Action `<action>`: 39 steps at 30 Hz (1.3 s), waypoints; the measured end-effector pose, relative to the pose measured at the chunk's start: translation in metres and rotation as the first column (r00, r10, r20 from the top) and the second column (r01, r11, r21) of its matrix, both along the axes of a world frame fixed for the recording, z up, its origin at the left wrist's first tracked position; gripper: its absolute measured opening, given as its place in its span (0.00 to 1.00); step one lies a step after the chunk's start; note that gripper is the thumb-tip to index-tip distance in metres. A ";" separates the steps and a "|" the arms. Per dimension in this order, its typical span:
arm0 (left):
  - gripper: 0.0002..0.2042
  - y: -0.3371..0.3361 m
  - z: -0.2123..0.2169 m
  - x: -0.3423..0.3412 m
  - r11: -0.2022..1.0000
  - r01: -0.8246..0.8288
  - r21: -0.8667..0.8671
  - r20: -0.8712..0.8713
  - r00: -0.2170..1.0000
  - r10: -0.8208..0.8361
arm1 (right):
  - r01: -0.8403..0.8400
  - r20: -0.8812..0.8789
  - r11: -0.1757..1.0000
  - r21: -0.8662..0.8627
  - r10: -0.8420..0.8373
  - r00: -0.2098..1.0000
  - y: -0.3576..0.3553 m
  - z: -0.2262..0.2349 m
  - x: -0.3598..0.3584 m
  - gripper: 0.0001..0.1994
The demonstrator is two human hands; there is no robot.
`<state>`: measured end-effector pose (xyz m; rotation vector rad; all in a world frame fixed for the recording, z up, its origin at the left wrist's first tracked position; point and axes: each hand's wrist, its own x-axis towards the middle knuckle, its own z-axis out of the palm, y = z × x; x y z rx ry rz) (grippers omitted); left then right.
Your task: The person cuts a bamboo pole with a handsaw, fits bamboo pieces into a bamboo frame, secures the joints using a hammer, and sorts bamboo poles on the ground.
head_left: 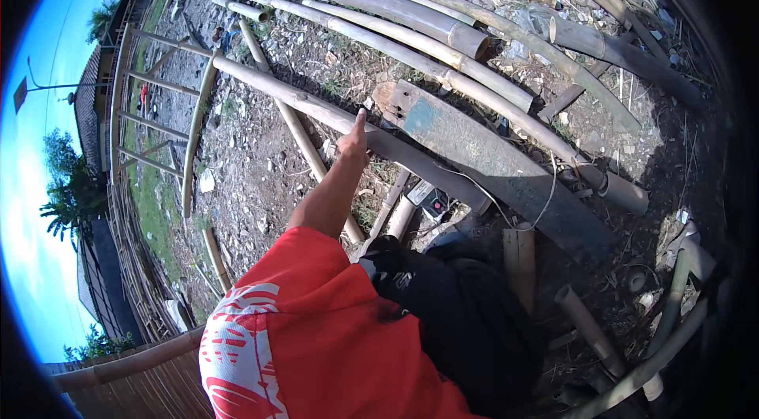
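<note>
My left hand (355,138) reaches out from a red sleeve and lies over a long bamboo pole (273,87). One finger sticks up past the pole's far edge. The other fingers are mostly hidden, curled over the pole. From a ladder-like bamboo frame at the left, the pole slants down toward the middle. Just beyond the hand lies a broad grey plank (474,138) with a blue patch and small holes near its end. A thin pale cord (496,201) loops over the plank. My right hand is out of sight.
Several cut bamboo poles (379,4) lie across the rubble-strewn ground beyond. A small dark box with a red spot (429,199) sits near my black-clad legs (458,308). The bamboo frame (158,122) stands at left; bamboo pieces (593,328) lie in shade at lower right.
</note>
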<state>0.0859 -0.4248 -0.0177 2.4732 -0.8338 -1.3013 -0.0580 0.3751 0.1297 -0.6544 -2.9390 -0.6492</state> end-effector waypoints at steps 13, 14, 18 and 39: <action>0.49 0.027 0.029 -0.032 0.805 0.230 -0.547 0.097 0.972 -0.212 | 0.029 0.034 0.997 0.072 -0.032 0.999 0.016 0.002 0.012 0.42; 0.48 0.019 0.034 -0.034 0.788 0.228 -0.571 0.071 0.971 -0.230 | 0.019 0.048 0.997 0.073 -0.022 0.999 0.022 0.002 0.009 0.42; 0.45 -0.001 0.063 -0.070 0.704 0.402 -0.585 0.207 0.914 -0.349 | 0.029 0.097 0.993 0.119 -0.041 0.994 0.036 0.001 0.011 0.43; 0.28 0.057 0.072 -0.026 -0.450 0.775 -0.443 0.722 0.011 -0.692 | -0.002 0.108 0.973 0.231 -0.024 0.994 0.053 -0.009 0.019 0.48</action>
